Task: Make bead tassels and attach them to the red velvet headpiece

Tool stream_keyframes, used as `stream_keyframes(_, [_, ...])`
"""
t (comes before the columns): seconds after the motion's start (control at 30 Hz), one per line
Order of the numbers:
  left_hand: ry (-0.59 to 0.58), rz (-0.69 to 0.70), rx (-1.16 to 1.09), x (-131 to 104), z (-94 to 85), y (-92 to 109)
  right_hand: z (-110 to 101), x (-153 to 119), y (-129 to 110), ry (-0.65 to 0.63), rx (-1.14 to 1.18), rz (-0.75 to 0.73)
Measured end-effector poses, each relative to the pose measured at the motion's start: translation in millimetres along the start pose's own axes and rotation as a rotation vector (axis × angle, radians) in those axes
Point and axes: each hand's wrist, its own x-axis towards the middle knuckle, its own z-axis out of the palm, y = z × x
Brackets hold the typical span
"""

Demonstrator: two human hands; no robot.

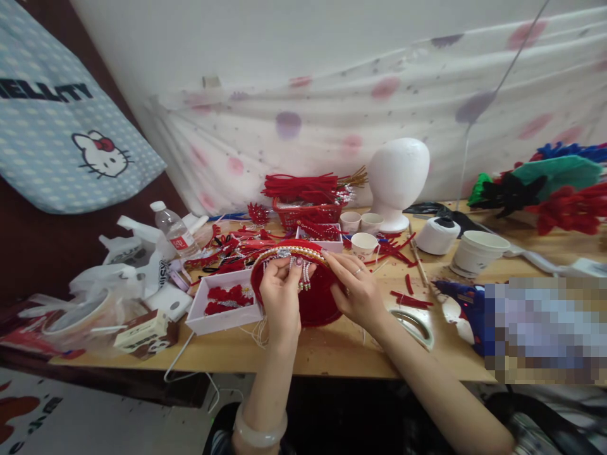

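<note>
Table (341,357) layout: red velvet piece (321,303) supported by both hands

Printed cloth (332,117) covers the wall behind the table. At left, a capped bottle (173,230) leans beside white plastic bags (137,249). Next, an open white box (225,321) contains red decorations; its walls probably prevent small parts from scattering.

The red velvet piece is at the front center, just right of the box. The left hand (279,297) is clamped on its pearl-trimmed edge, thumb beside the hanging bead strands (306,275); this grip likely steadies the trim. The right hand (358,294) is clamped on the same edge farther right, apparently to brace the rim and keep the decorated side accessible.

Paper cups (364,245) stand behind the hands. Farther right, a white foam head (398,177) stands upright on its base, followed by a thread cone (437,237), base down, presumably for stability.
</note>
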Motion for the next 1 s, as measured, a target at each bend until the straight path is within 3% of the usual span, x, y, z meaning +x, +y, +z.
stream_keyframes(0.23, [0.005,-0.003,0.006,-2.8,3.4,-1.6,-0.1,0.0,-0.5,0.005,-0.007,-0.004])
stream_keyframes(0.77, [0.147,0.016,0.067,-8.6,9.3,-10.1,2.4,2.4,-1.1,0.035,-0.029,-0.022])
stream_keyframes(1.0, [0.141,0.003,0.142,-10.4,9.4,-4.2,3.8,2.3,-1.0,0.059,-0.030,-0.042])
